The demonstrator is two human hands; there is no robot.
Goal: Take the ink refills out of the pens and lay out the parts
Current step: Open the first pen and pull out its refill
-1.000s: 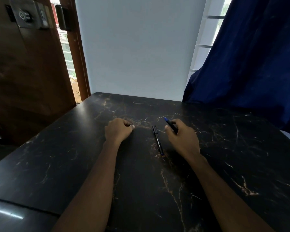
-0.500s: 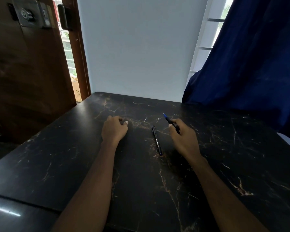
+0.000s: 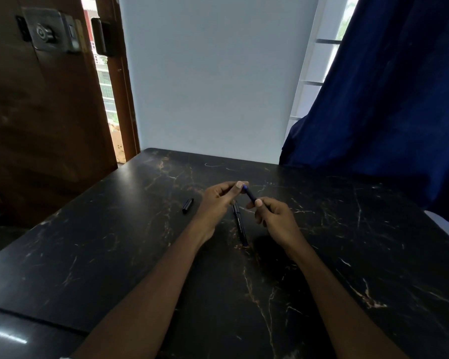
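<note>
— Which step are you on?

— The first pen. My right hand (image 3: 275, 216) is curled shut around the barrel of the uncapped pen (image 3: 250, 193), held above the middle of the tabletop (image 3: 88, 255). My left hand (image 3: 219, 200) has its thumb and forefinger pinched on the blue tip end. I judge I'm about to work the refill loose.

— What does that take?

— A firm hold on the barrel while the left fingers twist or pull at the tip; the grip there is small, so it could slip.

— And how many pieces are out?

— I count two pens: the one in my hands, and a second pen (image 3: 239, 224) lying whole on the tabletop just under them, pointing toward the far edge. One cap (image 3: 188, 205) lies to the left, apart from my hands. No refill is out yet.
</note>
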